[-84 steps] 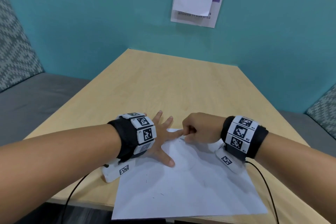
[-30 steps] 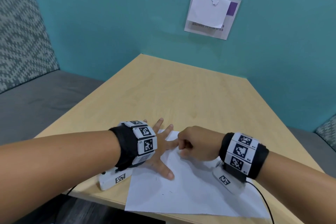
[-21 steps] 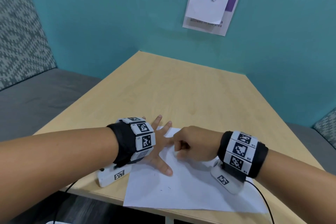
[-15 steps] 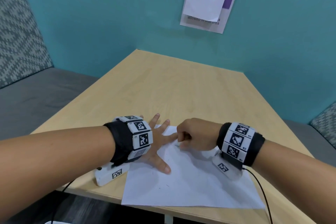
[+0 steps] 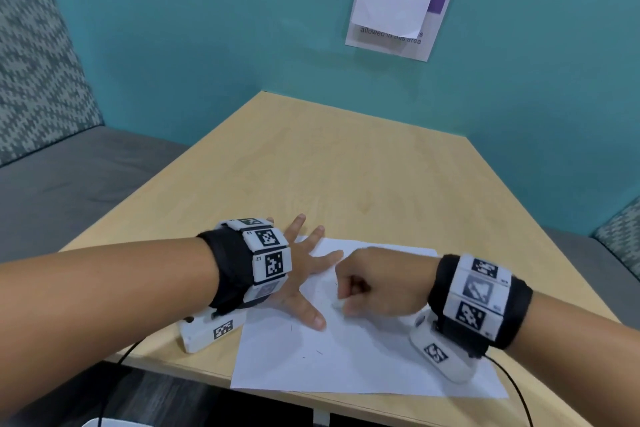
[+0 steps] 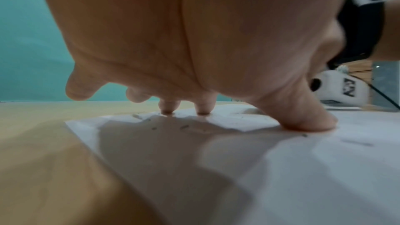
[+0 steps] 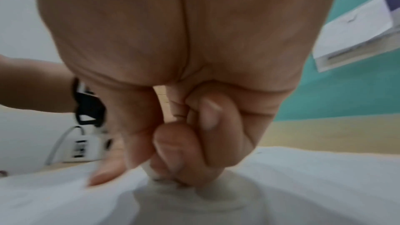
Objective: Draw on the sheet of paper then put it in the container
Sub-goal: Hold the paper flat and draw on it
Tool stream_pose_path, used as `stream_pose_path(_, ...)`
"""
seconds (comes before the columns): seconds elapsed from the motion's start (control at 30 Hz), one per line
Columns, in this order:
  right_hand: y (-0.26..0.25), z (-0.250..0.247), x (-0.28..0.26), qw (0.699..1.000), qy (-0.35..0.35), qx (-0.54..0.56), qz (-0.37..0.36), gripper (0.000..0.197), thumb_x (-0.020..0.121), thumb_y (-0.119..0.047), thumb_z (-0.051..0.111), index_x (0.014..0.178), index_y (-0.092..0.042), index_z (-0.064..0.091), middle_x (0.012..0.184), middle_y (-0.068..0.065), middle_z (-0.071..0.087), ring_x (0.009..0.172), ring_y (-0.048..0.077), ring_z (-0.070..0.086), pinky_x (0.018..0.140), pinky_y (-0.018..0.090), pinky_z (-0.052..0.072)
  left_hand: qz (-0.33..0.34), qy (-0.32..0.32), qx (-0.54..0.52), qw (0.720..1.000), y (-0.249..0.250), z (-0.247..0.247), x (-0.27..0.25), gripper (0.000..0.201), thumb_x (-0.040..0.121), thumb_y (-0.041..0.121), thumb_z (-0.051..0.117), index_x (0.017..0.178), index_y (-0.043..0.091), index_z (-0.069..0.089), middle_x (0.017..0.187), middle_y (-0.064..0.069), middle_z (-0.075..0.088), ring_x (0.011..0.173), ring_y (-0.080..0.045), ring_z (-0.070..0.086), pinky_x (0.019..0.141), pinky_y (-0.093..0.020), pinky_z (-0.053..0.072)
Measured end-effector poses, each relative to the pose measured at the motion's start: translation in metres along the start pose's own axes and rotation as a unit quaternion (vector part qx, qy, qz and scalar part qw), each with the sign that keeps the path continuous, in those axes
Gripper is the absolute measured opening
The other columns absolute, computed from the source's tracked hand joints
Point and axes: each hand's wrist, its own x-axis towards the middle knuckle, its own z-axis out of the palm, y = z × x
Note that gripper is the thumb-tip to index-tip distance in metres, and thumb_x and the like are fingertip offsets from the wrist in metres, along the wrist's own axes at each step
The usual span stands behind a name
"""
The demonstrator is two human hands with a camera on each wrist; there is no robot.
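1. I am looking down at a light wooden bench (image 5: 346, 166) set against a teal wall (image 5: 207, 28).
2. A white sheet of paper (image 5: 363, 357) is lying flat on the bench at its near edge, with a few short dark marks showing on it.
3. My left hand (image 5: 304, 274) is resting on the left part of the sheet with its fingers (image 6: 303, 114) spread apart and straight; the thumb and two fingertips are pressing down on the paper, and the other fingers are lifting clear of the bench.
4. My right hand (image 5: 377, 281) is sitting on the middle of the sheet, just beside the left hand, with its fingers (image 7: 179, 148) curled tightly together.
5. Those curled fingers are pinching a small white object (image 7: 150, 171) whose tip is touching the paper; the wrist view is blurred and I cannot tell what kind of drawing tool it is.
6. Both wrists are wearing black bands carrying white blocks printed with black-and-white square codes, and cables are trailing from them off the near edge of the bench.
7. I am seeing no container in any view, so I cannot say where it is.
8. A white notice (image 5: 398, 10) is hanging on the wall, partly covered by a plain white sheet.
9. Grey seating with patterned cushions is standing to either side of the bench.
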Motion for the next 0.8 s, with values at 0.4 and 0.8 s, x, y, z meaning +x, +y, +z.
stream_pose_path(0.4,0.024,-0.017,0.005,0.997,0.055,-0.003,0.053,0.016,0.086,-0.026,0.065,0.09,-0.01,0.066,0.077,-0.001,0.064,0.064,0.011,0.049,0.064,0.027,0.043,-0.006,-0.006,0.0,1.0,-0.001,0.001,-0.002,0.117,0.063,0.096,0.044,0.148,0.052,-0.024,0.161,0.002,-0.032,0.142,-0.037,-0.038,0.107,-0.075,-0.012)
stream_pose_path(0.8,0.027,-0.007,0.002,0.998,0.047,-0.011,0.045,0.015,0.087,-0.027,0.064,0.09,-0.012,0.065,0.083,0.0,0.067,0.07,0.013,0.052,0.068,0.028,0.046,-0.009,-0.015,0.003,1.0,0.001,-0.004,-0.004,0.117,0.065,0.094,0.046,0.149,0.05,-0.023,0.16,0.003,-0.033,0.141,-0.035,-0.039,0.108,-0.073,-0.013)
